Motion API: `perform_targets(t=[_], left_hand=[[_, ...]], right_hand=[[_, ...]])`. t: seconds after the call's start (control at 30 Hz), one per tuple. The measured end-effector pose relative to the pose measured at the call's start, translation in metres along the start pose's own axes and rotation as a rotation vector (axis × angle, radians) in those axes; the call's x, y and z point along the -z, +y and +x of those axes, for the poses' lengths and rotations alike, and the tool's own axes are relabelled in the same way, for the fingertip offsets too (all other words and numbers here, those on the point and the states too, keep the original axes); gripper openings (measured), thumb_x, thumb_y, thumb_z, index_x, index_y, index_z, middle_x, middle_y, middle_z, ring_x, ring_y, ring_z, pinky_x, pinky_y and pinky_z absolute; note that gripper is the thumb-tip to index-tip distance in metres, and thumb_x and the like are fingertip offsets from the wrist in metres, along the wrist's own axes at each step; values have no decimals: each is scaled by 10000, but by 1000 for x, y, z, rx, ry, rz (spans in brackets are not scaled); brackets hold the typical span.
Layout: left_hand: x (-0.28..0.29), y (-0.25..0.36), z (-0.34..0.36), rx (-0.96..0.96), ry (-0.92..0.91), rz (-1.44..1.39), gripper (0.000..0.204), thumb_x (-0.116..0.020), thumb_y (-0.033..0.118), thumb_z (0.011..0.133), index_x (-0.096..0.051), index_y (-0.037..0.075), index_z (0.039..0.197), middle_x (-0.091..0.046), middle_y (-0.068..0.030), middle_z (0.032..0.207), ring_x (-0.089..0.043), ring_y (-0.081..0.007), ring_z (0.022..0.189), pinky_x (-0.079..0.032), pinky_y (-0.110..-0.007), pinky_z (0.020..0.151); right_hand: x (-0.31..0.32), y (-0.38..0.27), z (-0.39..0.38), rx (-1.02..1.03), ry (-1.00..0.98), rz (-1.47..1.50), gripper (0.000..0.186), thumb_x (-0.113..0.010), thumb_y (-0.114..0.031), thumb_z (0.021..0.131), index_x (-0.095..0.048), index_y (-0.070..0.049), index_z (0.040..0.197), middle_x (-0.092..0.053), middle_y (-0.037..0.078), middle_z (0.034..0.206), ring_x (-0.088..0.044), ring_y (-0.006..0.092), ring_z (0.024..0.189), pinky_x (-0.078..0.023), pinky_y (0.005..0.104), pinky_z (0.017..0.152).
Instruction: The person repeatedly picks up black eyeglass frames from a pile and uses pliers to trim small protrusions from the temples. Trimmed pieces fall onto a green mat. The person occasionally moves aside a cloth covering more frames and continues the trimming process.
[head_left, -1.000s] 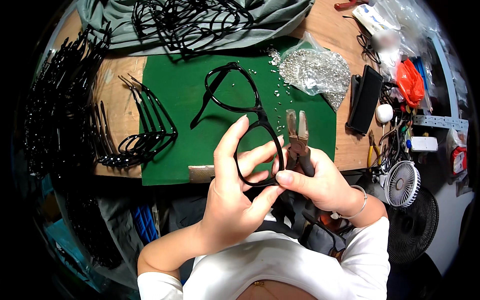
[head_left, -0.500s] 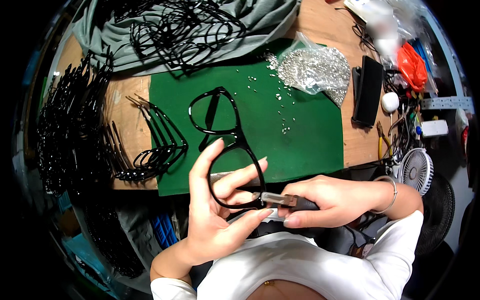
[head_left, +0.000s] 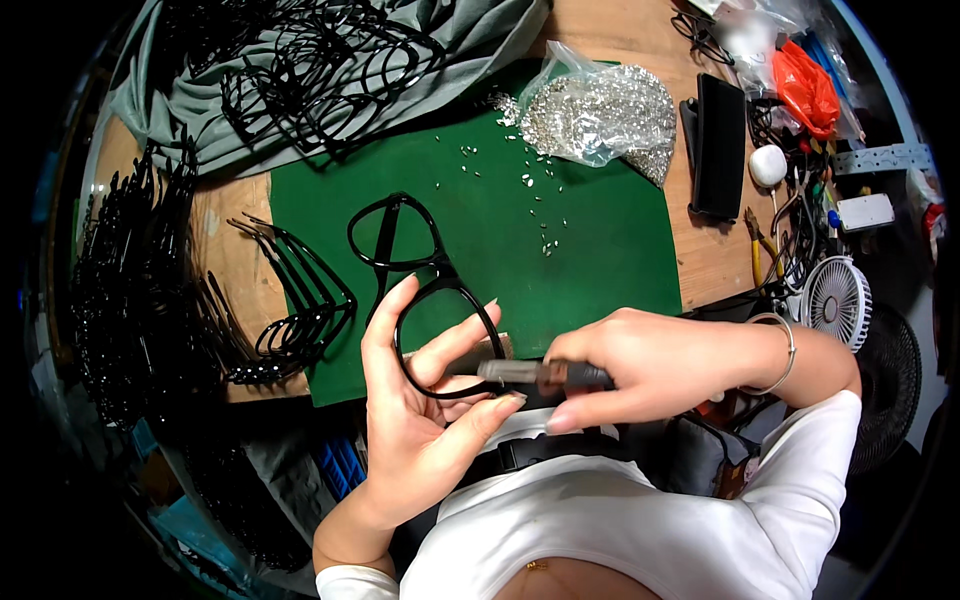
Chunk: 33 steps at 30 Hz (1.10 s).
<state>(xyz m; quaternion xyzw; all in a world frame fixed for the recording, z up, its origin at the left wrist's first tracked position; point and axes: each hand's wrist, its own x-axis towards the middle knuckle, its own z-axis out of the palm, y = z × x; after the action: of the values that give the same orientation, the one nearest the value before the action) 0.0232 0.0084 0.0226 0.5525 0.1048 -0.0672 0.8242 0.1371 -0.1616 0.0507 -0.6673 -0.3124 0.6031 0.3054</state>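
My left hand [head_left: 425, 430] holds a black eyeglass frame [head_left: 443, 268] by its nearer rim. The index finger lies along the rim's left side, other fingers reach through the lens opening, and the thumb presses at the near right corner. In my right hand [head_left: 655, 370], closed with its palm down, is a pliers-like tool [head_left: 510, 371] with a metal head and dark handle. Its head, smeared by motion, lies across the rim's right edge by the thumb; whether it grips the rim cannot be made out. The frame is tilted above a green mat [head_left: 590, 290].
A clear bag [head_left: 600, 115] of small silvery pieces lies at the mat's far right, with loose ones scattered nearby. Several black frames [head_left: 305, 330] stand nested at left, beside a dense black pile [head_left: 140, 310]. Yellow-handled pliers [head_left: 754, 250] and a white fan [head_left: 836, 300] are at right.
The tool's head has moved left, across the rim's edge and over the lens opening. My left hand keeps its hold on the frame. The whole view has shifted and turned slightly.
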Motion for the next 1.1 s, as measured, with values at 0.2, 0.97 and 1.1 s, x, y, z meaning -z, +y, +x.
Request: perform_targets(t=[0.2, 0.97, 1.1], left_hand=[[-3, -8, 5, 17, 17, 56, 855, -578, -130, 704, -22, 87, 1316, -437, -203, 1198, -578, -106, 804, -492, -212, 685], [4, -28, -34, 262, 9, -204, 118, -374, 122, 914, -427, 18, 931, -540, -134, 971, -569, -123, 817, -437, -235, 722], [-5, -39, -29, 130, 111, -3, 325, -420, -18, 861, -293, -25, 1160, -551, -169, 998, -598, -150, 798, -476, -241, 714]], right_hand=[[-11, 59, 20, 93, 660, -689, 581, -602, -338, 760, -439, 101, 1105, -562, 191, 788, -558, 320, 746, -440, 383, 659], [-8, 79, 56, 61, 829, -716, 175, -597, -31, 672, -506, -11, 820, -513, 125, 786, -519, 293, 781, -409, 373, 677], [-17, 50, 43, 125, 774, -300, 147, -588, -32, 701, -513, -7, 825, -515, 134, 775, -521, 302, 755, -416, 364, 653]])
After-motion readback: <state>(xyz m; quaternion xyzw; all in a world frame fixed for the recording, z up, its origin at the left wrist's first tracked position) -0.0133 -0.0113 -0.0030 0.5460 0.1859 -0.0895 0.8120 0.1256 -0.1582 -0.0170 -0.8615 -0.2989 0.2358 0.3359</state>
